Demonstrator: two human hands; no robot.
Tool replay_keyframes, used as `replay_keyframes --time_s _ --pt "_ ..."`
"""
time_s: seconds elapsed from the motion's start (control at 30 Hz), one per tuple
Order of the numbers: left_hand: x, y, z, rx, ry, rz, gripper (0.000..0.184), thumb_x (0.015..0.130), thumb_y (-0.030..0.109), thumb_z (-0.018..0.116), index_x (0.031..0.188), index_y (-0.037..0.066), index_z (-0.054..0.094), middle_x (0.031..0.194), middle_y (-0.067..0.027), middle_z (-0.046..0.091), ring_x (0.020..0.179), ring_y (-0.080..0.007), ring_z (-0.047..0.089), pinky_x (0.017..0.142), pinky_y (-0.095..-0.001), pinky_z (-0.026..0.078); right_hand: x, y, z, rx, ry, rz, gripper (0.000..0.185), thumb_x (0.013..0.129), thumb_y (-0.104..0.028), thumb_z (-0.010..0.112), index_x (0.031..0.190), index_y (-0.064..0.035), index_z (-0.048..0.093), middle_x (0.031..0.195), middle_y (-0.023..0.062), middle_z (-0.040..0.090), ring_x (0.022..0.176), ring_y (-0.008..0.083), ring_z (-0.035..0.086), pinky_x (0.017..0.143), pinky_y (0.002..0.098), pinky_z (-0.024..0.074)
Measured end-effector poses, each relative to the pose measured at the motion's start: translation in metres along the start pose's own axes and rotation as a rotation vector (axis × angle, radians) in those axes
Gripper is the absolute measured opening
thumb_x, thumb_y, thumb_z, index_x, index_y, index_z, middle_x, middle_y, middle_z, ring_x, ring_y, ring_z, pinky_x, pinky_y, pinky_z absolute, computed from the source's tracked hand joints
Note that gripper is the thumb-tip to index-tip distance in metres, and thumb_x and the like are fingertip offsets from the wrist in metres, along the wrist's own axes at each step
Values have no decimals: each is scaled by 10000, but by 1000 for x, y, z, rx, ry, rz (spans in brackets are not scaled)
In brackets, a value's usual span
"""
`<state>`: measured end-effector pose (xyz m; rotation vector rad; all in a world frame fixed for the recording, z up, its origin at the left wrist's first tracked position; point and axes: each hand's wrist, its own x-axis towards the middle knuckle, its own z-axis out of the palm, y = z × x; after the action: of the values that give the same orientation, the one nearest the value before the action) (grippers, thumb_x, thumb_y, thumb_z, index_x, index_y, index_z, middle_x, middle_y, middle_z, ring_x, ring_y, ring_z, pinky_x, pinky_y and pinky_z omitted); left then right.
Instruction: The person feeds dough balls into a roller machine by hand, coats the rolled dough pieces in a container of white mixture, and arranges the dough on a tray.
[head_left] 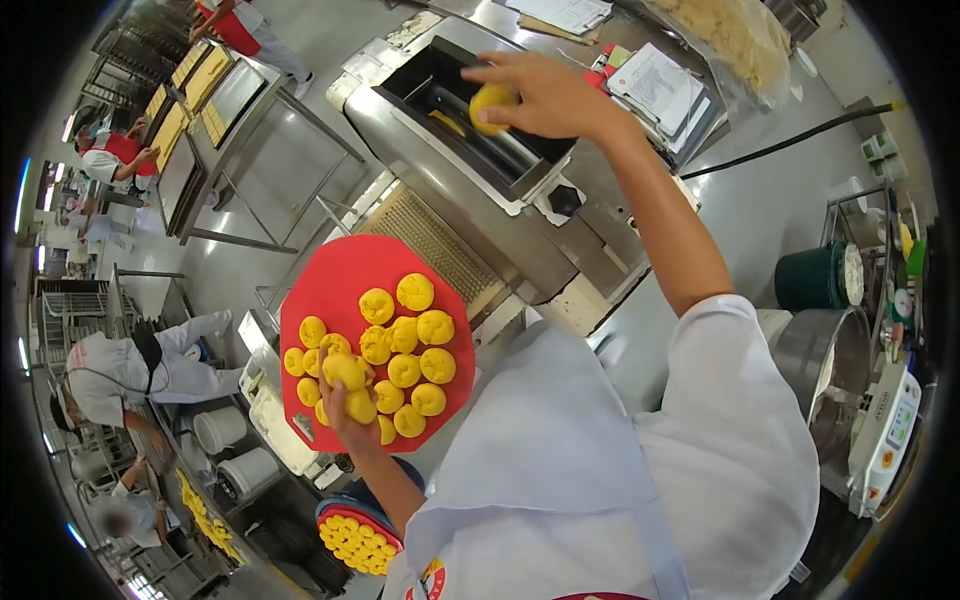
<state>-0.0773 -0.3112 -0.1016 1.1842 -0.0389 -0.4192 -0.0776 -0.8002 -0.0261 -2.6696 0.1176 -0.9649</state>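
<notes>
My left hand is curled around yellow dough balls, above a red octagonal tray. More round dough balls lie spread over that tray, and some are hidden behind my fingers. My right hand is over the black hopper of a metal machine, with a yellow dough ball between the thumb and the fingers. Slight blur covers this hand. Inside the hopper, a yellow strip of dough lies by a dark roller.
A ridged tan belt runs from the machine beside the red tray. Below sits another tray of dough balls. Clipboards and a bag of dough-coloured material are beyond the hopper. Co-workers stand at the left near a metal table.
</notes>
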Motion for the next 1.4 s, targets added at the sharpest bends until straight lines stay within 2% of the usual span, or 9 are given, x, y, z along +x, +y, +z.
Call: replay_keyframes --time_s 0.1,0.27,0.5,0.7,0.8,1.07,1.23,1.33,1.4 --pt "25 21 66 161 -142 19 744 848 72 591 1536 73 308 1203 -155 605 986 -237 673 686 -292 583 -12 -58 -28 458 -181 453 504 905 -370 687 1309 -76 626 1158 120 681 1052 214 637 898 346 502" --pt "49 26 192 731 -335 540 650 862 87 635 1474 52 418 1281 -170 587 975 -220 685 773 -310 582 -57 -158 1 610 -50 114 456 889 -309 725 1282 -90 651 1162 100 684 995 173 651 836 316 532" --pt "64 -10 102 -4 -110 -199 380 957 94 549 1322 -7 534 1330 -163 524 918 -170 645 818 -299 548 73 -53 -33 238 714 -16 292 865 -205 768 1103 -44 715 904 98 719 715 155 658 697 308 547" --pt "44 -3 141 85 -107 75 563 910 42 595 1438 2 402 1329 -134 504 1198 -215 526 1036 -385 445 26 -69 -3 373 -14 286 498 857 -495 684 1190 -126 700 1217 188 660 964 364 637 856 441 503" --pt "41 11 192 345 -242 292 769 861 -7 619 1538 43 258 1514 -122 369 1381 -260 396 1141 -404 343 -56 -142 0 772 -343 153 379 880 -263 747 1213 -87 695 1062 70 687 846 123 655 719 269 542" --pt "32 -2 139 337 -254 291 817 855 -57 603 1567 68 223 1632 -112 214 1485 -278 267 1172 -442 305 8 -77 -44 268 318 193 287 920 -248 701 1159 -92 731 922 98 741 861 156 685 718 289 521" --pt "37 -27 14 774 126 62 492 919 139 659 1375 9 531 1519 -168 401 1420 -332 357 1145 -456 342 -24 -68 -3 52 107 151 310 892 -342 710 1076 -97 752 1014 132 711 892 309 652 827 415 507" --pt "68 -44 -32 1396 279 328 500 893 269 707 1298 -1 593 1385 -206 527 1334 -361 460 1100 -454 386 -61 -172 -9 612 -178 573 309 892 -326 708 1072 -77 739 1003 127 677 1055 298 599 924 397 464" --pt "105 -56 -23 1794 156 584 573 851 324 748 1293 -3 586 1255 -212 610 1229 -360 550 1045 -442 432 -86 -187 46 399 -340 220 349 883 -326 711 1109 -60 712 1096 139 647 1141 303 547 953 402 436"
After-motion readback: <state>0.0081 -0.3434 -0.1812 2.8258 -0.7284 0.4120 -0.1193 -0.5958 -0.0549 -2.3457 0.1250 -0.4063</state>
